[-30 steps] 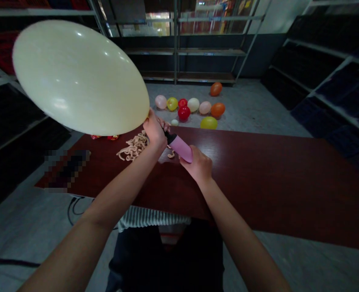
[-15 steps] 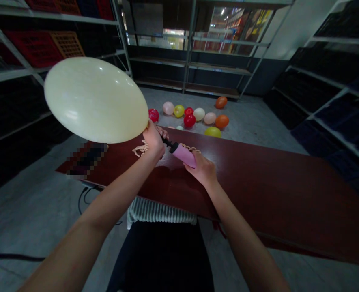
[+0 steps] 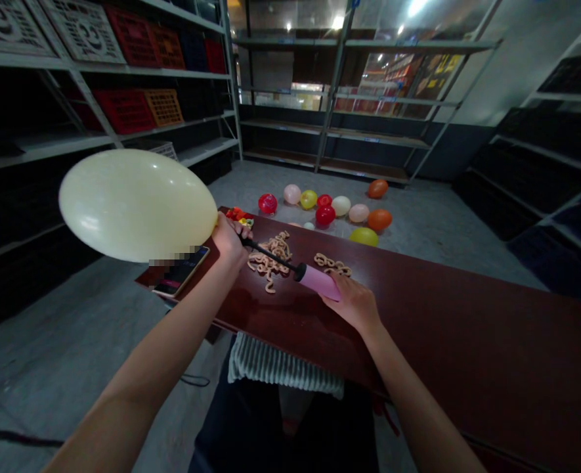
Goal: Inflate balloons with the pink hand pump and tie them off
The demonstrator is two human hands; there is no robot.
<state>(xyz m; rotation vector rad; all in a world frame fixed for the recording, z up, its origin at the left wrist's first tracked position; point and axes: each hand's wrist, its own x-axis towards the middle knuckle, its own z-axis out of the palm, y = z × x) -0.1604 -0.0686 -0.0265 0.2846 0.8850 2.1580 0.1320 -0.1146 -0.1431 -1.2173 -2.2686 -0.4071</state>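
Note:
A large inflated cream-yellow latex balloon (image 3: 137, 205) extends to the left of my left hand (image 3: 230, 242), which is shut around its neck and the tip of a hand pump. My right hand (image 3: 352, 302) grips the pink barrel of that hand pump (image 3: 318, 282), whose thin black rod runs across to my left hand. Both hands are just above a dark red wooden table (image 3: 418, 341). Below the pump rod lies a heap of uninflated, pale, curled balloons (image 3: 269, 261). A smaller heap (image 3: 332, 265) sits beyond the pink barrel.
A smartphone (image 3: 182, 270) lies at the table's left end, with small red packets (image 3: 236, 213) beyond my left hand. Several inflated balloons (image 3: 325, 215) lie on the grey floor past the table. Metal shelves (image 3: 334, 112) holding crates stand at the back and sides.
The pink barrel has slid away from my left hand, exposing more black rod. The balloon sits lower in view, and the view has tilted up. More of the table and shelves now show.

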